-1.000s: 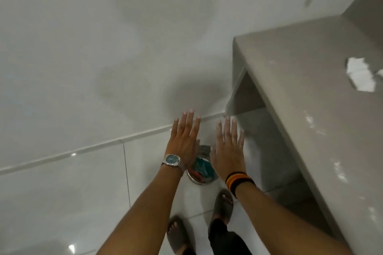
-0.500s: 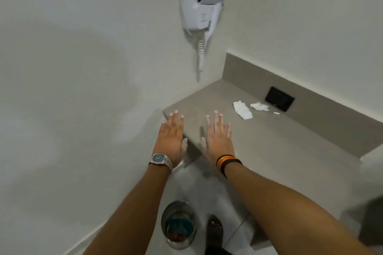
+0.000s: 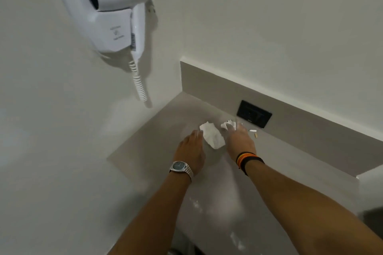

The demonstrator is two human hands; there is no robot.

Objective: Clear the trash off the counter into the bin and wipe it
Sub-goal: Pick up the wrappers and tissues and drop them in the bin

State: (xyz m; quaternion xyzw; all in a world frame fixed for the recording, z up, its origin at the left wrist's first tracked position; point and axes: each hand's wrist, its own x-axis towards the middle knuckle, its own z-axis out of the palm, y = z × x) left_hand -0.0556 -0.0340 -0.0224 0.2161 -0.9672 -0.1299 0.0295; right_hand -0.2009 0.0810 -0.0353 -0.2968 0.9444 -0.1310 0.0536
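1. since half a second ago both hands have moved from the near edge of the counter (image 3: 279,172) to the trash near its back wall; the view has swung up, so the bin seen earlier on the floor is now out of frame.
2. left hand (image 3: 189,149) lies flat, fingers loosely spread, fingertips touching the near edge of the larger tissue (image 3: 212,135); it holds nothing.
3. right hand (image 3: 240,141) reaches onto the smaller tissue (image 3: 228,124); its fingers are blurred, so i cannot tell whether they have closed on it.
4. this looks like the first pickup: nothing has been cleared and no wiping has begun.
5. count: 2 white tissues, 2 tiny scraps (image 3: 254,133) just right of the right hand, 1 black wall socket (image 3: 254,114), 1 wall hair dryer (image 3: 107,6).
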